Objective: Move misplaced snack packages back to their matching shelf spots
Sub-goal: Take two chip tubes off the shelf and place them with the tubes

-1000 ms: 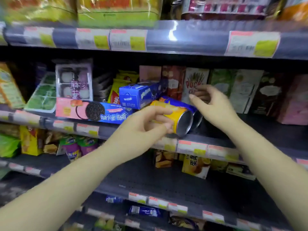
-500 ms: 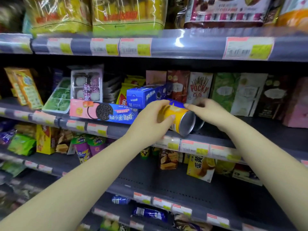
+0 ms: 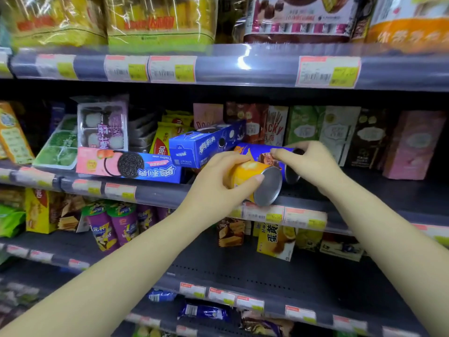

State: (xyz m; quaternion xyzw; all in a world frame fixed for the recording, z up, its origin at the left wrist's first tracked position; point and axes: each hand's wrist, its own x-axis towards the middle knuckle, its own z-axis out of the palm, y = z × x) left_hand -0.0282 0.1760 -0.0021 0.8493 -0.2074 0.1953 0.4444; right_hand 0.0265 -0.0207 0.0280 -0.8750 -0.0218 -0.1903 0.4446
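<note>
The left hand (image 3: 220,182) grips the yellow can (image 3: 255,182) and the right hand (image 3: 309,164) pinches the blue can (image 3: 263,153), both lying at the shelf (image 3: 388,198) front, likely for pulling out.

My left hand (image 3: 218,181) grips the yellow can (image 3: 252,178) lying at the shelf (image 3: 388,198) edge; my right hand (image 3: 308,164) clasps the blue can (image 3: 262,152) just behind it, beside a blue cookie box (image 3: 201,147).
</note>
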